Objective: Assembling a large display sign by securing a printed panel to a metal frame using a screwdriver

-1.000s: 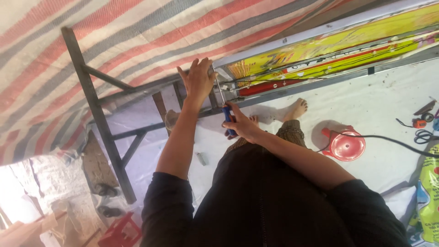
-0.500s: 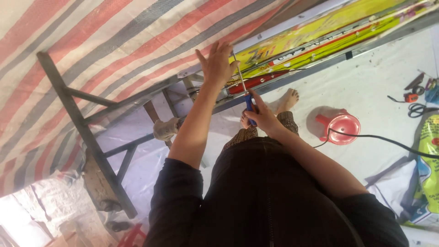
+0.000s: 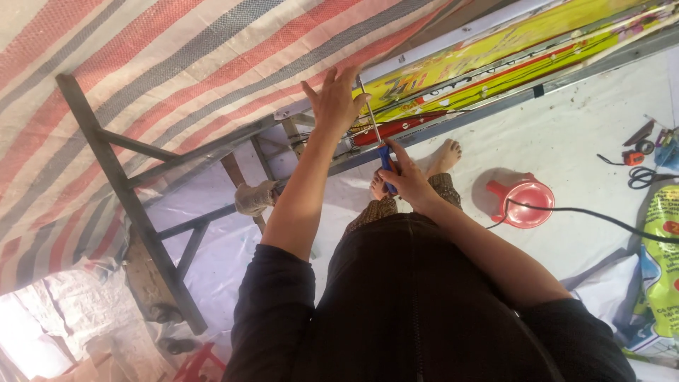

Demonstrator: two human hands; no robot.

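My left hand (image 3: 334,100) lies flat, fingers spread, on the edge of a long panel covered with a red, white and grey striped tarp (image 3: 184,78). My right hand (image 3: 407,178) grips the blue handle of a screwdriver (image 3: 380,145); its metal shaft points up to the panel edge beside my left fingers. The panel's underside shows yellow printed sheet and red and black wires (image 3: 495,60). It rests on a grey metal frame (image 3: 134,205).
My bare feet (image 3: 444,157) stand on white floor sheeting. A pink plastic jug (image 3: 522,203) sits to the right with a black cable (image 3: 601,216) across it. Small tools (image 3: 636,159) and a green-yellow sack (image 3: 661,276) lie at the far right.
The view has shifted, so the hands sit lower and more central. My left hand stays on the panel edge and my right hand keeps its grip on the screwdriver at the same spot.
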